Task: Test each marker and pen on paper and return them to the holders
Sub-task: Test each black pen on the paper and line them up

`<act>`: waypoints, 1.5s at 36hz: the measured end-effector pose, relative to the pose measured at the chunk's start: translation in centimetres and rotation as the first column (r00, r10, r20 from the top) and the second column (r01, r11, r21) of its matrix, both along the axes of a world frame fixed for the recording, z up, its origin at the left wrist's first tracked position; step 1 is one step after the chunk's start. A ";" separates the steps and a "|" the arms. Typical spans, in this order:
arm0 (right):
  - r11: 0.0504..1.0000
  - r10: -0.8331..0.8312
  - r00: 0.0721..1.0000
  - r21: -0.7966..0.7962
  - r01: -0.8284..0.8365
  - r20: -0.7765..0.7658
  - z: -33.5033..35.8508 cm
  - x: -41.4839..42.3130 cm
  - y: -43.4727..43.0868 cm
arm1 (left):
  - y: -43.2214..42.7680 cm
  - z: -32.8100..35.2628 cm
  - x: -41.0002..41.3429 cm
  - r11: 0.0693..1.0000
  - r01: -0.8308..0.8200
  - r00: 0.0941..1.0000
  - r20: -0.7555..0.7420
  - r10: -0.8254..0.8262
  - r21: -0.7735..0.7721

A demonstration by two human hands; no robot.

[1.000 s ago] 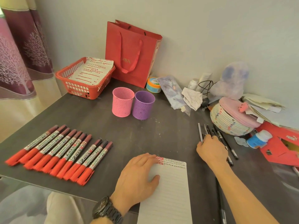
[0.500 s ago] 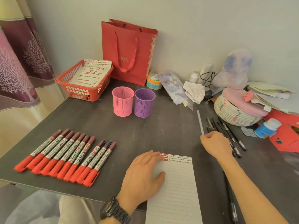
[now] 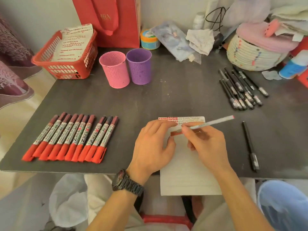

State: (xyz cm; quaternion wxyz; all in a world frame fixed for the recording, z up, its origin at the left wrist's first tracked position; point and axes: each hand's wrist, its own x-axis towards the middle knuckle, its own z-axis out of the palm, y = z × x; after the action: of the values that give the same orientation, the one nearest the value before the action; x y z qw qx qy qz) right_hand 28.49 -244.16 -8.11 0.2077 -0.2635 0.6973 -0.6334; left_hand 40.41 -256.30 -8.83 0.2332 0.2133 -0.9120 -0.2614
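My right hand (image 3: pixel 205 144) grips a thin white pen (image 3: pixel 215 122) over the lined paper (image 3: pixel 188 177), the pen's far end pointing up right. My left hand (image 3: pixel 153 145) lies on the paper with its fingertips at the pen's red cap (image 3: pixel 176 133). Red scribble marks fill the paper's top edge. A row of several red-capped markers (image 3: pixel 71 139) lies at the left. A bunch of black pens (image 3: pixel 241 90) lies at the right, and one black pen (image 3: pixel 250 145) lies alone near the paper. The pink holder (image 3: pixel 115 70) and purple holder (image 3: pixel 140 67) stand behind, showing nothing inside.
A red basket (image 3: pixel 66 54) with marked sheets sits at the back left, next to a red paper bag (image 3: pixel 115 20). A woven basket (image 3: pixel 255 52), a blue-capped bottle (image 3: pixel 293 67) and clutter crowd the back right. The table's front edge (image 3: pixel 66 170) runs just under my wrists.
My right hand left the black pens with the white pen and brought it over the paper. My left hand shifted to the pen's cap. The camera tilted down and closer.
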 end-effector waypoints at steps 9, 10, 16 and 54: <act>0.997 0.069 0.997 -0.029 -0.068 0.025 0.1 0.4 0.3 | 0.6 -0.7 -0.5 0.974 -0.022 1.000 0.015 0.026 -0.224; 0.997 0.077 0.996 -0.034 -0.076 0.039 0.1 0.4 0.3 | 0.6 -0.7 -0.6 0.969 -0.032 0.999 0.014 0.037 -0.245; 0.991 0.120 0.992 -0.060 -0.118 0.036 0.5 0.3 0.2 | 0.9 -0.6 -0.8 0.954 -0.082 0.994 -0.090 0.058 -0.289; 0.992 0.010 0.974 -0.125 0.019 0.226 1.3 -0.9 -0.4 | 0.4 -0.8 -0.2 0.981 -0.116 0.993 -0.056 0.108 -0.158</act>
State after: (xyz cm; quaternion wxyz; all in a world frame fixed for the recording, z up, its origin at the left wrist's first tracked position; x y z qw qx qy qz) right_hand 27.60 -244.52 -6.85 0.2671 -0.2007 0.6283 -0.7026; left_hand 40.17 -255.92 -9.65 0.2856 0.2385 -0.9109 -0.1785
